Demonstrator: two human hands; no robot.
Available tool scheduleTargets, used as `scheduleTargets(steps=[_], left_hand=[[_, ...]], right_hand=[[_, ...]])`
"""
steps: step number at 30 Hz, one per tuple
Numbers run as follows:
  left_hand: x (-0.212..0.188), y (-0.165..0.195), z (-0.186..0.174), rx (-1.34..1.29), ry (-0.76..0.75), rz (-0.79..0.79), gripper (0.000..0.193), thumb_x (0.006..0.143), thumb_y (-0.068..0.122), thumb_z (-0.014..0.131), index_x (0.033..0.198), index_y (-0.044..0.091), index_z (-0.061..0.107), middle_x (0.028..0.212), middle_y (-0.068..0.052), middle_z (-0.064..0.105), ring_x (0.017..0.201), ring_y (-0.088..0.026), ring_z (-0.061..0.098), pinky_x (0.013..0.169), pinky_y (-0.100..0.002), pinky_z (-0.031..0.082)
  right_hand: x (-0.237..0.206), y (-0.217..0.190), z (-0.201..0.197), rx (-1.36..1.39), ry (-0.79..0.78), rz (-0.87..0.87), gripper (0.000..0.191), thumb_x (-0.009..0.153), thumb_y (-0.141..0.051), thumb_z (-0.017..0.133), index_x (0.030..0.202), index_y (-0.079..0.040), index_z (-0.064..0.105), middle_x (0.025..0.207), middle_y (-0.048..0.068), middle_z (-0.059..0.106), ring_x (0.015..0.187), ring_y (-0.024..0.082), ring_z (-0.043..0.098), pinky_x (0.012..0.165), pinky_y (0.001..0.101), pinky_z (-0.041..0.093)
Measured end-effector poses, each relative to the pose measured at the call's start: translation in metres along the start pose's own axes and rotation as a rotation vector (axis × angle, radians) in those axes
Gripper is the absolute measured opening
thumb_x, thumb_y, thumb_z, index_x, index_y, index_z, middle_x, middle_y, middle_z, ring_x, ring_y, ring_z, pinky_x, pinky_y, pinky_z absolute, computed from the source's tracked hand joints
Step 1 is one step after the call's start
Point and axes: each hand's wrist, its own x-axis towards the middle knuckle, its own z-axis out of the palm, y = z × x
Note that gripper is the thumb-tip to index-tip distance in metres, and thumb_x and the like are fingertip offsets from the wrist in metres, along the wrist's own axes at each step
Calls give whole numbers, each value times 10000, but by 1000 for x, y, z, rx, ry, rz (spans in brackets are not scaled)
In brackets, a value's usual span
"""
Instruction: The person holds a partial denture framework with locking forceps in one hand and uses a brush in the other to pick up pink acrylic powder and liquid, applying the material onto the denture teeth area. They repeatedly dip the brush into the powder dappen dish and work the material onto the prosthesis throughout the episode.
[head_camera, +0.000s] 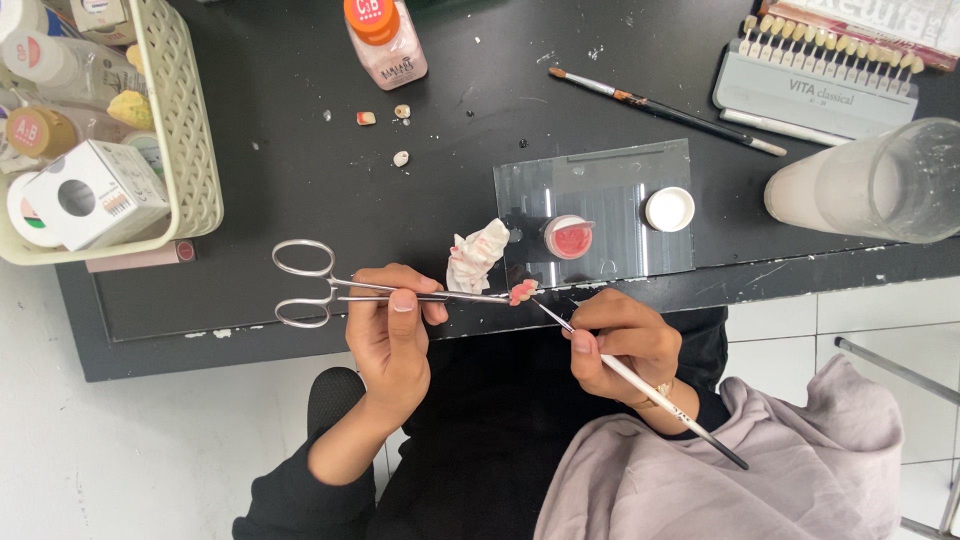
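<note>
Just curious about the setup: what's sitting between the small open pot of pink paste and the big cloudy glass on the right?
A round white lid lies between the pink pot and the glass, on the clear slab, in the head view.

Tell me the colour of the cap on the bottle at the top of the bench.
Orange cap, on a pale pink bottle; head view.

Black table (300, 110) across the upper frame; cream basket (185, 120) at upper left; orange-capped pale pink bottle (385, 40) at top centre; silver forceps (320, 285) at centre left gripping a pink-and-white piece (522, 292); white crumpled tissue (476, 256); small jar of pink paste (569, 237) at centre.
</note>
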Motion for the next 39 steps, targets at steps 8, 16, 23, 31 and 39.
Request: scheduleTargets(steps=[8,16,23,31,39], left_hand=[[0,3,2,-50,61,-93,170,1141,183,499,1164,16,521,991,-87,603,785,-92,557,742,-231,488],[5,3,3,-71,65,-70,134,1136,150,484,1223,49,469,871,-67,584,720,-83,536,675,-233,472],[6,3,3,-133,33,-57,111,1143,111,472,1233,77,415,846,-43,519,715,-95,499,689,-245,467],[4,3,1,-135,36,-84,121,1132,104,486,1220,84,406,855,-55,517,733,-112,512,690,-254,460],[4,4,0,-117,9,-106,119,1136,127,482,1213,73,409,892,-100,590,758,-126,531,711,-253,455]], right_hand=[[0,0,-2,50,25,-20,227,909,47,649,968,-62,459,829,139,653,612,156,625,526,281,525],[4,-4,-1,119,85,5,240,970,-8,740,1051,-56,519,1004,164,611,690,180,668,576,258,607],[4,0,2,131,91,-19,167,1016,-111,622,1149,-27,566,991,231,712,661,202,693,531,286,624],[13,-4,3,167,123,20,229,1081,-145,596,1187,-68,408,1017,244,689,671,199,707,545,288,624],[29,-29,-20,261,309,89,241,1102,-283,556,1172,-86,435,969,236,690,581,190,659,457,246,537]])
